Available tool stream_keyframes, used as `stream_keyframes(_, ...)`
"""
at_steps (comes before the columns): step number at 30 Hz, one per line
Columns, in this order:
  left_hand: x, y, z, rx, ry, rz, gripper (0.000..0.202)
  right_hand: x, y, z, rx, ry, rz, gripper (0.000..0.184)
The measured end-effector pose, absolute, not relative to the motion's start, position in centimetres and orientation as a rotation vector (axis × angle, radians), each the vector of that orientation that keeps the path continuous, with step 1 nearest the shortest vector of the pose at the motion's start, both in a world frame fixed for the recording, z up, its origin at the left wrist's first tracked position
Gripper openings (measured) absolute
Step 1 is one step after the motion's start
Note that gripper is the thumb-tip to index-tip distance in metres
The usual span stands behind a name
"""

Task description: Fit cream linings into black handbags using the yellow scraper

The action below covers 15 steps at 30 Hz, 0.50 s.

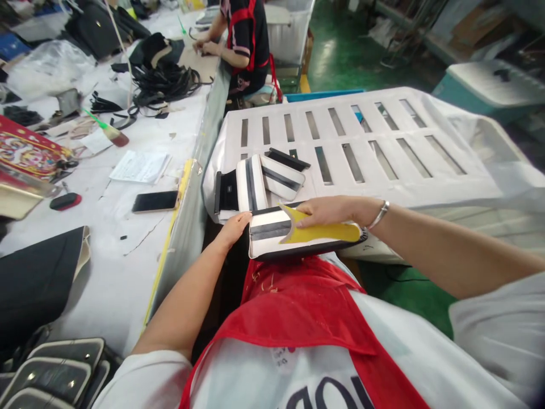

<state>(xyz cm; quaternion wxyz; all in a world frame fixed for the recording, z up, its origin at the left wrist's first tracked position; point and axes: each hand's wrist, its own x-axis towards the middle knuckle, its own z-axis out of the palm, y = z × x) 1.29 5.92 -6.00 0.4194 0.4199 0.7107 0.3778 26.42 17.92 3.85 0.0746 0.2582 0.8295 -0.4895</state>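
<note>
My left hand grips the left end of a white leather piece with black stripes, held over my lap. On top of that piece lies a yellow template, and my right hand presses it down with the fingers closed on it. A silver bracelet circles my right wrist. Just beyond my hands, several more white and black striped pieces lie on a white slotted crate lid.
A white worktable runs along the left with a black phone, papers, a heap of black straps and stacked black pieces. Another person sits at the far end. Green floor lies to the right.
</note>
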Motion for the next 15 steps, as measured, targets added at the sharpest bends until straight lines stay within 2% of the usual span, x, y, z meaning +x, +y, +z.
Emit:
stream_keyframes(4,1.6,2.8,-6.4,0.968,1.798,1.033,0.051,28.7,12.9,1.9,0.904,2.112,-1.786,0.038)
stream_keyframes(7,2.3,-0.2,-6.7,0.791,1.621,1.159,0.059,29.4,9.6,0.4,1.055,1.975,-1.907,0.04)
stream_keyframes(11,4.1,-1.9,-7.1,0.646,1.364,1.23,0.056,28.7,6.5,-1.0,1.277,1.666,-2.138,0.033)
stream_keyframes(15,4.6,-1.5,-6.3,0.683,1.479,1.159,0.053,27.1,4.7,-1.4,1.396,1.409,-2.337,0.029)
